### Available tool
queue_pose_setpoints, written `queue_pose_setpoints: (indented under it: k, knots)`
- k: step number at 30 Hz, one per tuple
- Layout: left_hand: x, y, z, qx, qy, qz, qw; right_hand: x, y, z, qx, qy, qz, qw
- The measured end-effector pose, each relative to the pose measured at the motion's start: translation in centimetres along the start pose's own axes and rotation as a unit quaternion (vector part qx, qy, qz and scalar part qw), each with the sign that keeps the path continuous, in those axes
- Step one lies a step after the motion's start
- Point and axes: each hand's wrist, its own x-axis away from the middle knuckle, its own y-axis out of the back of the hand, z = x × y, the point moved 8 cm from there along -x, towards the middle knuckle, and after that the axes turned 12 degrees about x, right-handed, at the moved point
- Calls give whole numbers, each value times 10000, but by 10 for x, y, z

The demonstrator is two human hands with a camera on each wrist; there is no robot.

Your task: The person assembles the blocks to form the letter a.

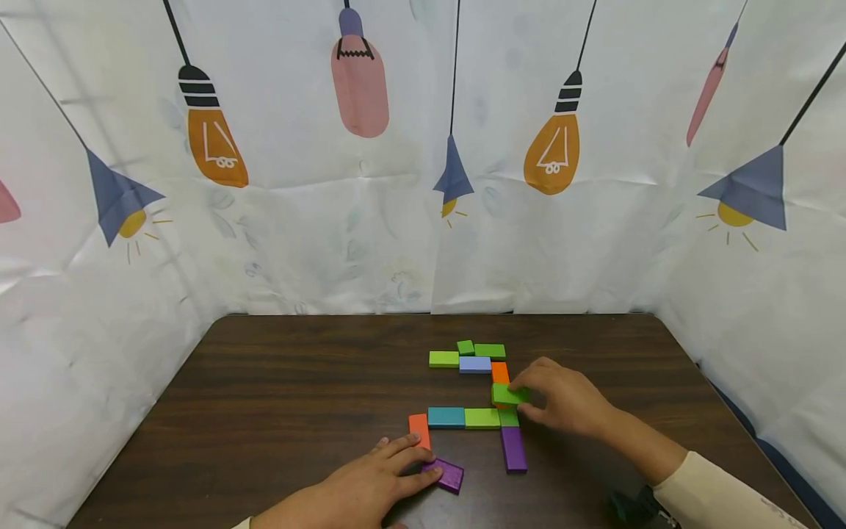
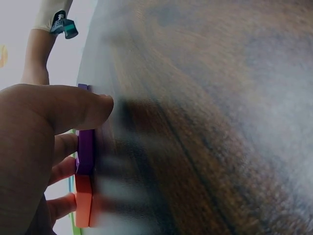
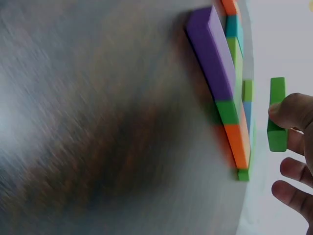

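Note:
Above the row of blocks my right hand [image 1: 568,397] pinches a green block [image 3: 278,115] between thumb and fingers, lifted off the table. Below it lie an orange block [image 1: 500,372] and a small green block [image 1: 508,418]. With straight fingers, my left hand [image 1: 370,481] rests on a tilted purple block [image 1: 452,477] and touches a red-orange block [image 1: 419,427] just beyond it. A teal block [image 1: 446,418] and a lime block [image 1: 482,419] join the red-orange block to the small green one. Another purple block [image 1: 513,450] extends toward me from that green block.
At the far end lie a lime block [image 1: 443,359], a light blue block [image 1: 475,365] and two green blocks [image 1: 490,351]. The dark wooden table [image 1: 277,397] has a lamp-patterned white cloth [image 1: 396,242] behind it and at both sides.

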Motion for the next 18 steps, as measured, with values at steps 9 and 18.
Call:
queue_pose_setpoints:
  k: [9, 18]
  knots:
    - [0, 2, 0, -71, -33, -35, 10000, 3, -5, 23, -183, 257, 356, 9989]
    - [0, 1, 1, 67, 5, 0, 10000, 8, -7, 45, -445, 576, 410, 9965]
